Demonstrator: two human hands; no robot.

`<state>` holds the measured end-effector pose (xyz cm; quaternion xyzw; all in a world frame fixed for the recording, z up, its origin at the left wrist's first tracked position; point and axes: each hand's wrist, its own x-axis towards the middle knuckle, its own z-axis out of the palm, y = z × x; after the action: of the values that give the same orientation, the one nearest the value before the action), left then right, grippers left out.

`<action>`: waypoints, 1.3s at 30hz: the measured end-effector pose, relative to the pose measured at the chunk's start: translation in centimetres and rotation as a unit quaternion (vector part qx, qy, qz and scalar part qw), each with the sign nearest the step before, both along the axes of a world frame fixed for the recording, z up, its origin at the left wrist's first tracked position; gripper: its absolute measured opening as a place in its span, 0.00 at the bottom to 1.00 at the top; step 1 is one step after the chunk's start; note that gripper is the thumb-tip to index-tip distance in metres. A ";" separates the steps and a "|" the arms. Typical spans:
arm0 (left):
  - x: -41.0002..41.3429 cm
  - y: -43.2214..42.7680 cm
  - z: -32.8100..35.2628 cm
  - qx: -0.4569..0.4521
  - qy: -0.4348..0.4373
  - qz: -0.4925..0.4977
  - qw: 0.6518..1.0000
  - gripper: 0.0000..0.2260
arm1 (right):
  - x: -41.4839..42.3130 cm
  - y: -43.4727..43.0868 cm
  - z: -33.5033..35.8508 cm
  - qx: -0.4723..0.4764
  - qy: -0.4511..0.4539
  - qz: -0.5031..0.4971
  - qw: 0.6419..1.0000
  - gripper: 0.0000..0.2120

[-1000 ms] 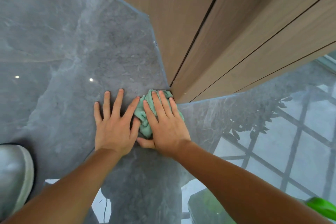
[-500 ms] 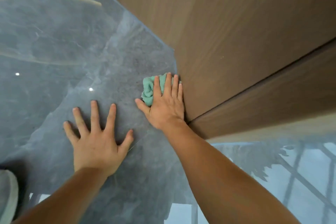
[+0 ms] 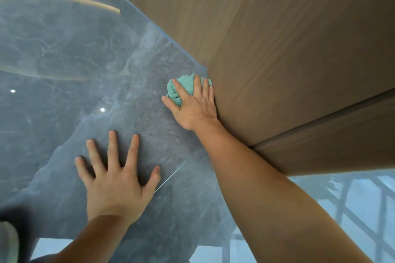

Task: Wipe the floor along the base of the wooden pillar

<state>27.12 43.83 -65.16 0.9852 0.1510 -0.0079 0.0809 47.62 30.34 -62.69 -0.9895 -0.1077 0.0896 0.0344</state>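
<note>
right hand (image 3: 193,107): fingers flat, pressing crumpled teal cloth (image 3: 181,86) onto glossy grey marble floor (image 3: 64,53), touching tall brown wooden pillar (image 3: 277,49) base | left hand (image 3: 116,179): splayed, empty | cloth: soft, light (likely bunches; press from above)

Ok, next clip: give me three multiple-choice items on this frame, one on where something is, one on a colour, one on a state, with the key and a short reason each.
1. Where is the cloth?
A. under the right hand, against the wooden pillar
B. under the left hand
C. hanging on the pillar

2. What colour is the cloth?
A. white
B. teal green
C. red

3. What is the left hand doing?
A. gripping the cloth
B. raised in the air
C. lying flat with fingers spread on the grey floor

Key: 1 A, the right-hand fingers press the cloth at the pillar's base; 2 B, teal green shows between the fingers; 3 C, the palm is down, holding nothing.
</note>
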 end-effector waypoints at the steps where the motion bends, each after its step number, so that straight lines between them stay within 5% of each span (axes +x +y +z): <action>1: 0.0 0.0 0.1 0.001 0.006 0.001 1.000 0.39 | -1.3 -0.2 0.1 0.006 -0.003 0.001 1.000 0.34; 11: 0.0 -0.3 0.4 -0.005 0.038 0.002 0.999 0.40 | -20.1 -6.5 0.7 0.016 0.021 0.074 0.997 0.39; 23: 0.1 -0.5 0.7 -0.023 0.057 0.007 0.998 0.40 | -25.9 -15.0 1.0 -0.023 0.046 0.136 0.989 0.34; 28: 0.1 -0.6 0.3 -0.024 0.052 0.009 0.998 0.40 | -26.0 -24.4 1.4 -0.136 0.100 -0.082 0.982 0.42; 33: -0.1 -0.7 0.0 -0.025 0.036 0.004 0.999 0.40 | -23.3 -29.5 3.1 -0.091 0.158 -0.384 0.905 0.52; 35: -0.1 -0.6 0.1 -0.022 0.037 0.007 0.999 0.40 | -22.5 -26.1 2.7 -0.085 0.140 -0.411 0.897 0.50; 39: 0.0 -0.5 0.3 -0.030 0.031 0.006 0.999 0.40 | -23.3 -15.7 1.3 -0.058 0.110 -0.295 0.947 0.54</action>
<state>27.14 43.30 -64.91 0.9807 0.1588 -0.0429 0.1057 24.36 14.63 -61.37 -0.9614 0.1985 0.1902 0.0134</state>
